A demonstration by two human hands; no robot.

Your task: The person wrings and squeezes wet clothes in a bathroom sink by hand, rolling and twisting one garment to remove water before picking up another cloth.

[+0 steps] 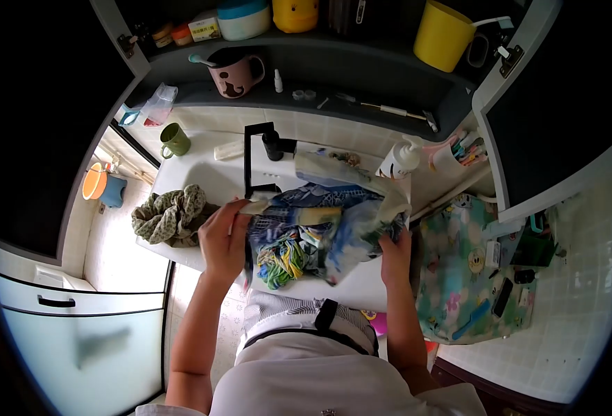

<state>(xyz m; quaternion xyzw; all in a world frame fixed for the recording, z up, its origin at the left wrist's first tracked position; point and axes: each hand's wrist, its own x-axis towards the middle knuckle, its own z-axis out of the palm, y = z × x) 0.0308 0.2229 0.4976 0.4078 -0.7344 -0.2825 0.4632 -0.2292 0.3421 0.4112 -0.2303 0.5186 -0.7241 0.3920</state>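
Over the white sink counter, a blue patterned cloth (340,208) with pale edges is stretched between my two hands, partly blurred. My left hand (224,236) is closed on its left edge, near the black faucet (249,159). My right hand (394,253) grips the cloth's right side. Below the cloth's middle hangs a bundle of green, yellow and blue strands (283,262); whether it is attached cannot be made out. A twisted olive patterned cloth (170,216) lies on the sink's left side, apart from my left hand. The cloth hides much of the counter.
A green mug (175,140) and a white pump bottle (399,161) stand at the counter's back. Above is an open cabinet with a pink mug (234,75) and a yellow cup (443,38). At right, a patterned cover (451,277) holds a phone and a blue comb.
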